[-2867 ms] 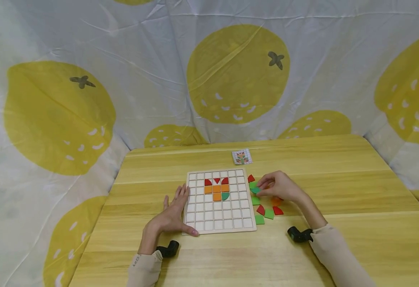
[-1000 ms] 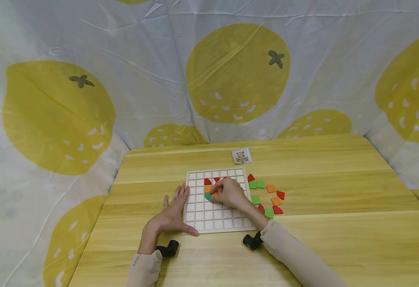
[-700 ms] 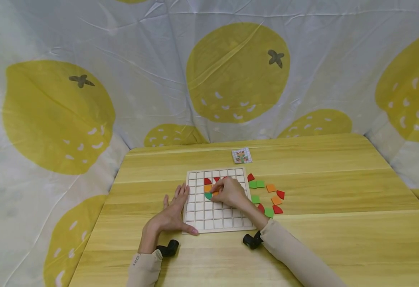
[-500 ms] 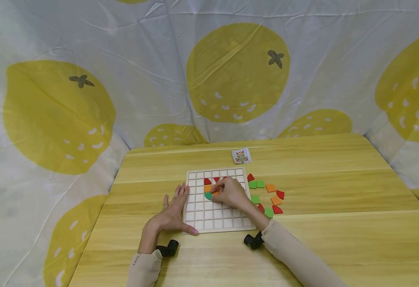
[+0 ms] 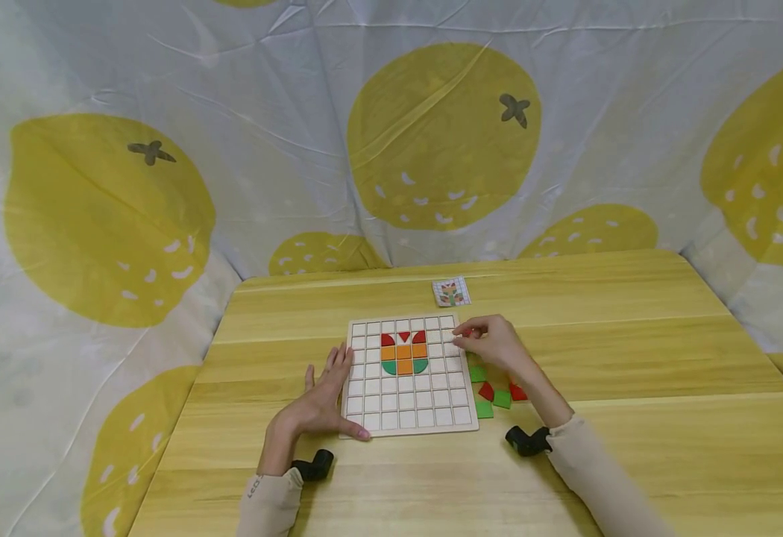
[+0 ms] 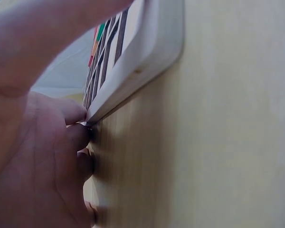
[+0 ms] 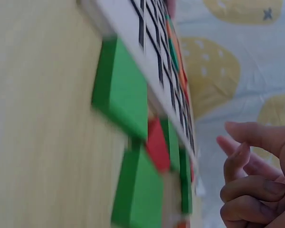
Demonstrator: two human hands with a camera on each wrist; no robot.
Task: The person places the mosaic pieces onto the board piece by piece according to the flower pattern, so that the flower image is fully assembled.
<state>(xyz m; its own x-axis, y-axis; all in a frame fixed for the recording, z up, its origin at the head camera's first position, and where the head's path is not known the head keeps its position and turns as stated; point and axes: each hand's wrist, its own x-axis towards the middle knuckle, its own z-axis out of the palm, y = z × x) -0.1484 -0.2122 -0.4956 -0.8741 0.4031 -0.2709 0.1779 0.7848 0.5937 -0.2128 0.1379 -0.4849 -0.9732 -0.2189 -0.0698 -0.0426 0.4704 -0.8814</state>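
A wooden grid board [image 5: 432, 429] lies on the table. Set in it are a red triangle [image 5: 403, 337] between two red quarter-round tiles, several orange square tiles [image 5: 404, 366] and two dark green quarter-round tiles [image 5: 389, 367], one on each side of the lowest orange tile. My left hand [image 5: 321, 399] rests at the board's left edge, fingers spread and thumb at the front-left corner. My right hand [image 5: 499, 347] hovers by the board's right edge; the right wrist view shows its thumb and index fingertips apart with nothing between them.
Loose light green tiles [image 5: 502, 399] and red quarter-round tiles [image 5: 487, 391] lie right of the board, some hidden under the right hand. A small picture card [image 5: 452, 291] with a flower pattern lies behind the board. A lemon-print cloth [image 5: 284, 164] hangs behind the table.
My right hand brought a dark green quarter-round tile from the right side to the board's left-hand cell, let it go there, then moved back right. The left hand stayed put.
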